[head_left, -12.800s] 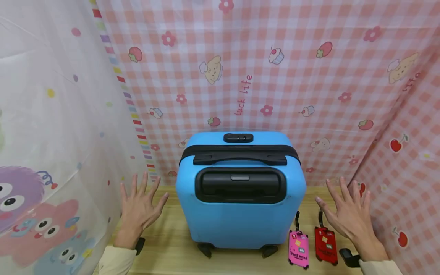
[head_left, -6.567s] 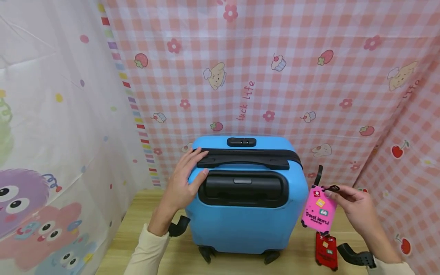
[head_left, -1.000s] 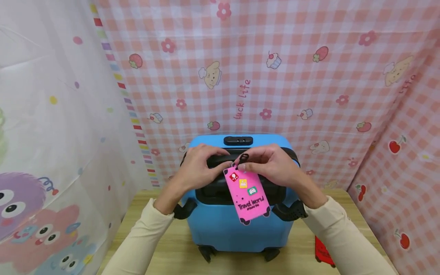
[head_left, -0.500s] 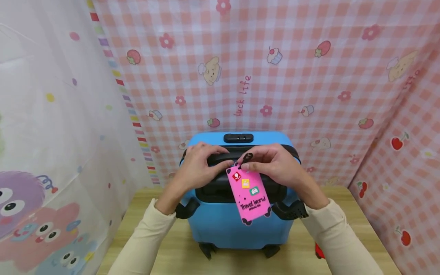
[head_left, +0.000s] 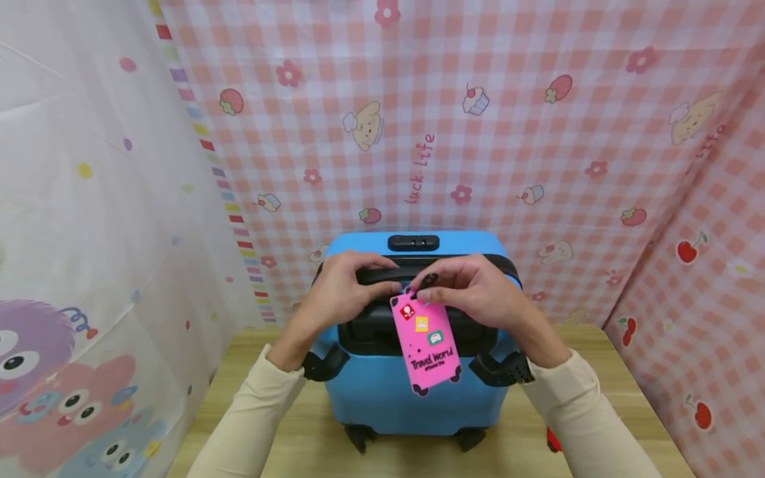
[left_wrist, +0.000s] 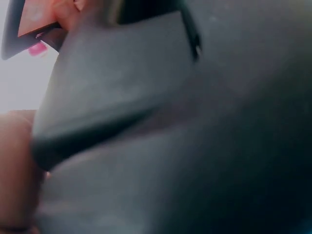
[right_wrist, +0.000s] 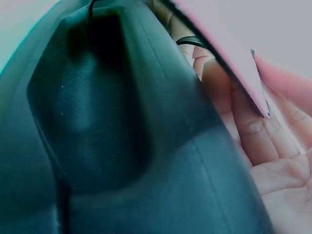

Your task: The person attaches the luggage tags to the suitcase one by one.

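A blue hard-shell suitcase stands upright on the table, its black carry handle facing the person. My left hand curls over the left part of that handle, thumb below it and close to a pink luggage tag. Between thumb and fingers, my right hand pinches the tag's top corner beside its black strap. The tag hangs tilted before the dark trolley-handle recess. In the right wrist view the tag shows edge-on by the fingers. The strap's far part is hidden.
A red luggage tag lies on the wooden table, mostly covered by the right sleeve. A pink checked cloth hangs behind the suitcase and continues on the right; a white printed cloth is on the left.
Earlier the pink tag lay on the table; the right hand lifted it to the handle. My left hand moved from the suitcase's top left to the handle. Lately both hands barely shift.
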Motion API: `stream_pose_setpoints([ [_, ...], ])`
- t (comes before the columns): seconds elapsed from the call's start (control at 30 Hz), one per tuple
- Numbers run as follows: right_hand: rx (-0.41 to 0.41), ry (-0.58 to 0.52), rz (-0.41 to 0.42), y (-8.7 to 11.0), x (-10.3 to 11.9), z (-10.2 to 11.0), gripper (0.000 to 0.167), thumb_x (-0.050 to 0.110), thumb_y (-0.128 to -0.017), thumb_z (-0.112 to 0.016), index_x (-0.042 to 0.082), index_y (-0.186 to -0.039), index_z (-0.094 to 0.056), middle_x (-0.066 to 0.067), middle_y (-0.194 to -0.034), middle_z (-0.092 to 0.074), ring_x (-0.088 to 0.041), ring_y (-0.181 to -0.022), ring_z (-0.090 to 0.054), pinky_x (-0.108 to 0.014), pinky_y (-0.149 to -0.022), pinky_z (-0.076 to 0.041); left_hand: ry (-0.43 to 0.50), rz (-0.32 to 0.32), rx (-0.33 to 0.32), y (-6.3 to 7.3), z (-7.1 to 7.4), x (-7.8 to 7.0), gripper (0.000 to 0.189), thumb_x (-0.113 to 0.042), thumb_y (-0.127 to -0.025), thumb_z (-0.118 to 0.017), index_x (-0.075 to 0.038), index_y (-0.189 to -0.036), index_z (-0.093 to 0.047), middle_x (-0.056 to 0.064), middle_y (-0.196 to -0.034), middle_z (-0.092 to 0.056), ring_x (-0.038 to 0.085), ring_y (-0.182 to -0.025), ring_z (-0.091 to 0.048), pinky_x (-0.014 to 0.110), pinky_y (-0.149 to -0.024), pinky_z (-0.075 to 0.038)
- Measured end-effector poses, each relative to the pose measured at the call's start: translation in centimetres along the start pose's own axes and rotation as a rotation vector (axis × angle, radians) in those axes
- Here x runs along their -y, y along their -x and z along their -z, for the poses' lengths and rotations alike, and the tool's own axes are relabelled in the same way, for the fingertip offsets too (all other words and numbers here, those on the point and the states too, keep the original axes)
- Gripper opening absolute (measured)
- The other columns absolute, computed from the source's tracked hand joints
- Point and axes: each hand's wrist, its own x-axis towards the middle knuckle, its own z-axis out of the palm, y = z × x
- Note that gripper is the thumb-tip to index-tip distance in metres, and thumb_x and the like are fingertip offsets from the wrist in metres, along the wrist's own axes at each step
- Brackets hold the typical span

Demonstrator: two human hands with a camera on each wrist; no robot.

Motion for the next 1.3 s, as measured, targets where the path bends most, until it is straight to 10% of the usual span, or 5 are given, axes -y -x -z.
stream_pose_setpoints([
  [0.73,0.019,-0.003,0.000,0.1,-0.2,-0.3,0.018,0.004,-0.096,-0.062,-0.003,-0.111,-0.069,-0.017,-0.098,-0.072,-0.027,-0.082,-0.070,-0.042,-0.073,-0.060,0.084,0.081,-0.010,0.4,-0.3,-0.1,0.047,-0.031,-0.088,-0.075,-0.014,-0.131,-0.065,0.001,-0.110,-0.070,0.018,-0.107,-0.061,0.040,-0.093,-0.050],
  [1.3,0.031,-0.004,0.016,-0.1,0.0,-0.2,0.018,0.004,-0.096,-0.062,-0.003,-0.111,-0.068,-0.018,-0.099,-0.072,-0.027,-0.081,-0.070,-0.041,-0.072,-0.059,0.083,0.116,-0.119,-0.3,-0.4,-1.1,0.026,-0.028,-0.096,-0.067,-0.014,-0.116,-0.075,0.000,-0.106,-0.075,0.016,-0.103,-0.066,0.039,-0.089,-0.053],
])
